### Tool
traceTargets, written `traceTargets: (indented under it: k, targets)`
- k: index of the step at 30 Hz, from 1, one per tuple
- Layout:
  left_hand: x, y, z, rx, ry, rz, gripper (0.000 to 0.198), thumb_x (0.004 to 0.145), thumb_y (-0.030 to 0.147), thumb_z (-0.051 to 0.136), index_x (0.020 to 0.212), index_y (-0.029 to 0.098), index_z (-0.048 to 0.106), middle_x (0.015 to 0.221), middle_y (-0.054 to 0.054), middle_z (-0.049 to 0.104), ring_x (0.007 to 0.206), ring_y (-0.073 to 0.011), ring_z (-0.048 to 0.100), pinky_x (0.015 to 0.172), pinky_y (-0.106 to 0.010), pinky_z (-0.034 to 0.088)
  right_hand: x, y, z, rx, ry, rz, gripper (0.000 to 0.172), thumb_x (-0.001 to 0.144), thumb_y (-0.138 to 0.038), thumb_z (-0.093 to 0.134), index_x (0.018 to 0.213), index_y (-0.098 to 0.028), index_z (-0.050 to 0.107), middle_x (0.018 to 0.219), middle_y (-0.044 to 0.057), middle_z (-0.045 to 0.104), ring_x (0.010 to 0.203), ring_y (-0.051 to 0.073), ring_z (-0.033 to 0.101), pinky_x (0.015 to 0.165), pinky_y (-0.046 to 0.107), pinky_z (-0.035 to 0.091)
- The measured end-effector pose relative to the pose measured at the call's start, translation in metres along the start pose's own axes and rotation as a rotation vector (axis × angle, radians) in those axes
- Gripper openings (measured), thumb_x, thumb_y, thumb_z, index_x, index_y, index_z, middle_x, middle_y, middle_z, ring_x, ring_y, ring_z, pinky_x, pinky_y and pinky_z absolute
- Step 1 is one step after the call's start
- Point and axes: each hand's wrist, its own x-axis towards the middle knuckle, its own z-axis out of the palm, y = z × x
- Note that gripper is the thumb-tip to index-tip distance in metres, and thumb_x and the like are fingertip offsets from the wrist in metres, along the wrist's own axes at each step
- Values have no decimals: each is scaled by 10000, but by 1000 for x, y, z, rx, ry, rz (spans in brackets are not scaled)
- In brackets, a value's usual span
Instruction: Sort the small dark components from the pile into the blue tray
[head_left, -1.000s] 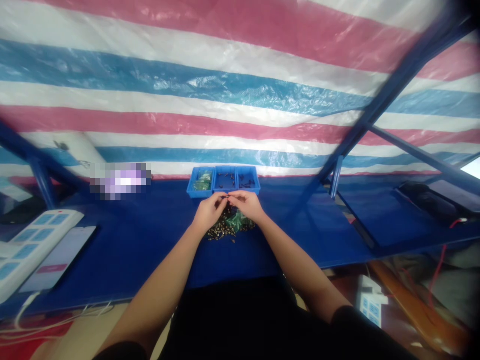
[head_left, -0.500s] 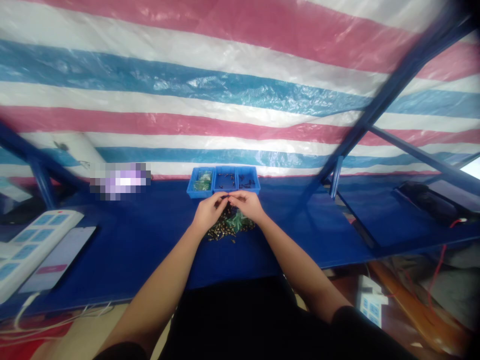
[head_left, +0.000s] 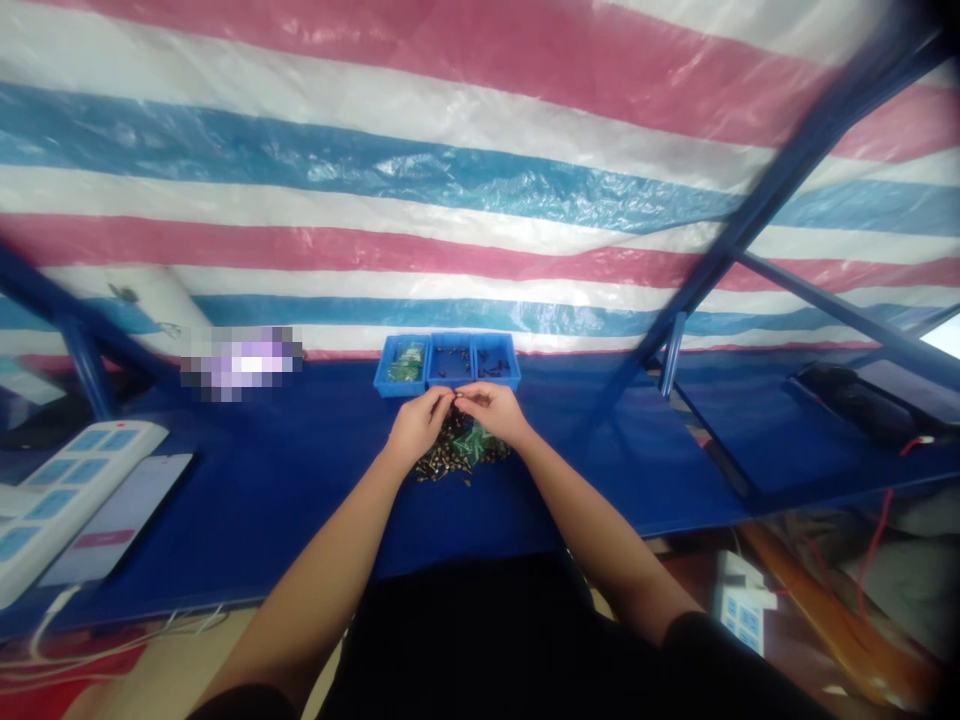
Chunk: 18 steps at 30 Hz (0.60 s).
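My left hand (head_left: 418, 428) and my right hand (head_left: 496, 410) meet fingertip to fingertip, both closed in a pinch. Between them is a tiny object too small to make out. Just below the fingers lies a pile of small brass-coloured metal pieces (head_left: 442, 464) with some green material (head_left: 474, 442) among them. Directly beyond my hands stand three blue bins side by side. Clear and greenish packets lie in the left bin (head_left: 381, 380). A few small dark pieces are in the middle bin (head_left: 441, 378) and in the right bin (head_left: 514, 372).
The blue table (head_left: 300, 480) runs across the view. At the left are a white power strip (head_left: 75, 490) and a phone (head_left: 124, 520) on a cable. Blue metal posts (head_left: 720, 250) frame the right side. A striped tarp (head_left: 450, 180) hangs behind.
The fingers of both hands have shifted slightly at the pinch, the left fingertips a little to the left. The pile and bins look the same.
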Motion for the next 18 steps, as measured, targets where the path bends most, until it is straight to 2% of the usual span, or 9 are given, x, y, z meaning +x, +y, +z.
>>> traceTargets:
  k: [5, 9, 13, 18]
  targets:
    - [1, -2, 1, 17, -22, 8, 300, 970, 416, 390, 977, 221, 619, 766, 3, 668, 668, -134, 618, 655, -229, 444, -1, -3, -1, -78, 15, -54, 344, 735, -387, 716, 1015, -188, 724, 901, 59, 745, 768, 172, 687, 758, 313, 564]
    - [0, -4, 3, 28, -16, 12, 298, 964, 413, 404, 1033, 226, 625, 826, -7, 690, 697, -142, 633, 676, -236, 456, -1, 0, -2, -134, 41, -97, 299, 753, -381, 704, 973, -180, 733, 933, 70, 743, 808, 176, 693, 800, 316, 560]
    - [-1, -7, 5, 17, 34, 11, 294, 938, 410, 459, 1101, 232, 627, 904, -14, 707, 728, -143, 648, 702, -238, 475, 2, 9, -3, -83, 36, -68, 334, 755, -408, 701, 986, -169, 723, 914, 73, 742, 765, 174, 695, 758, 318, 571]
    - [-1, -7, 4, 25, 18, 23, 275, 937, 400, 457, 1049, 224, 636, 880, -15, 704, 706, -139, 636, 680, -236, 473, 2, 7, -3, -86, 15, -52, 323, 752, -411, 705, 963, -166, 724, 858, 66, 740, 724, 167, 687, 717, 305, 571]
